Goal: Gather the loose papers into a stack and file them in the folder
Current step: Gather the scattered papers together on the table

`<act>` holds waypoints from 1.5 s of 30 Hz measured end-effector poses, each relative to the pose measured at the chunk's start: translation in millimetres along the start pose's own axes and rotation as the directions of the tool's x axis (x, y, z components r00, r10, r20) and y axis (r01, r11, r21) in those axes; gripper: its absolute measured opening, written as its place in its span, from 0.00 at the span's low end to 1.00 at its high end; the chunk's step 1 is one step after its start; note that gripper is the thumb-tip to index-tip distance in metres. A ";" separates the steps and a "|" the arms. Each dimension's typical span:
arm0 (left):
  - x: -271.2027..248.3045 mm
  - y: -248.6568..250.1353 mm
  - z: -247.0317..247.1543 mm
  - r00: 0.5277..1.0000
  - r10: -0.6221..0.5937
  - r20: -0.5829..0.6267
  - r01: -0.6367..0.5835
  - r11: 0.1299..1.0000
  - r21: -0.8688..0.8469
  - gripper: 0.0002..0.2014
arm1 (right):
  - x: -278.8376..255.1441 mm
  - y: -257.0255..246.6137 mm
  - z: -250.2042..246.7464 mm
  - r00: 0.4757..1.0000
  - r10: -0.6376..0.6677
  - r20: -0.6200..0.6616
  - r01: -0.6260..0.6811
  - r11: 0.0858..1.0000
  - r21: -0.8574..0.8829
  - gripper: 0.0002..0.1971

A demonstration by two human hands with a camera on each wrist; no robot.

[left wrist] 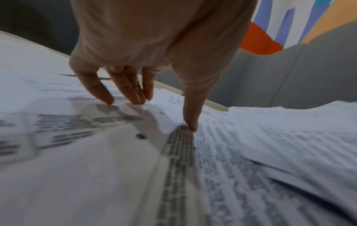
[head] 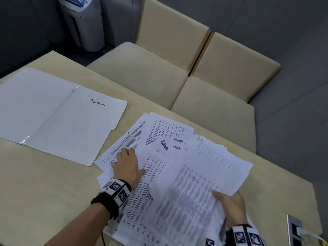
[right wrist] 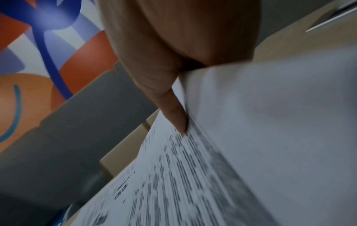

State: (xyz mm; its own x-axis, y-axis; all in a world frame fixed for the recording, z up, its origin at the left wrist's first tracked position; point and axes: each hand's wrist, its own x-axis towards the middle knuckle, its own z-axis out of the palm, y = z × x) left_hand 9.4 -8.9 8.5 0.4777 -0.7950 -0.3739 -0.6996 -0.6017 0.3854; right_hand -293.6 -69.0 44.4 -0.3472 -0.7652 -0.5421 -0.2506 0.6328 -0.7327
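Several printed papers (head: 170, 157) lie fanned out and overlapping on the beige table (head: 44, 192). A white folder (head: 58, 119) marked "ADMIN" lies open at the table's left. My left hand (head: 126, 164) rests flat on the papers' left side, its straight fingertips (left wrist: 108, 97) pressing a sheet (left wrist: 115, 160). At the lower right, my right hand (head: 229, 205) pinches several raised sheets (head: 204, 178) by their near edge. In the right wrist view the thumb (right wrist: 173, 110) lies on top of these sheets (right wrist: 251, 137); the other fingers are hidden beneath.
Beige cushioned seats (head: 177, 71) stand beyond the table's far edge. A grey bin (head: 83, 22) stands on the floor at the back left. A metal socket plate (head: 295, 229) with a cable sits at the table's near right corner.
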 end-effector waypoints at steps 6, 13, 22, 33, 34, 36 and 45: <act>0.5 0.6 13.6 0.996 0.084 0.030 -0.086 0.991 0.098 0.27 | -17.6 35.0 7.2 0.929 0.338 0.152 -0.337 0.941 -0.033 0.19; -3.7 -0.1 1.2 0.930 0.307 0.203 -0.204 0.889 -0.410 0.13 | -39.3 30.7 26.4 0.917 0.226 0.328 -0.286 0.947 0.149 0.11; -17.2 23.3 -9.0 0.974 0.097 0.204 0.101 0.621 -0.778 0.17 | -48.2 22.7 19.2 0.905 0.180 0.384 -0.288 0.926 0.246 0.18; -4.2 56.1 16.4 0.963 0.026 0.268 0.059 0.951 -0.304 0.34 | -33.1 6.3 -110.5 0.972 0.227 0.065 -0.232 0.866 0.443 0.20; -5.3 61.5 18.7 0.967 0.023 0.254 0.049 0.961 -0.272 0.36 | -35.8 8.1 -120.1 0.961 0.274 0.033 -0.263 0.876 0.403 0.16; -8.1 70.3 23.5 0.975 0.025 0.222 0.026 0.975 -0.220 0.34 | -41.9 14.0 -130.0 0.919 0.393 -0.012 -0.365 0.865 0.346 0.13; -5.4 73.6 42.9 0.982 0.092 0.167 -0.072 0.990 -0.122 0.06 | 9.3 86.3 -107.9 0.841 0.516 -0.159 -0.485 0.852 0.200 0.17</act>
State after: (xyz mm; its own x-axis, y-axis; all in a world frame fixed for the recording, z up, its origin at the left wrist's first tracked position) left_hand -67.5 -45.6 2.7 0.3156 -0.8230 -0.4722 -0.6623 -0.5474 0.5116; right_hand -415.9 -8.7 20.5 -0.5656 -0.2983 -0.7689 0.1357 0.8859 -0.4435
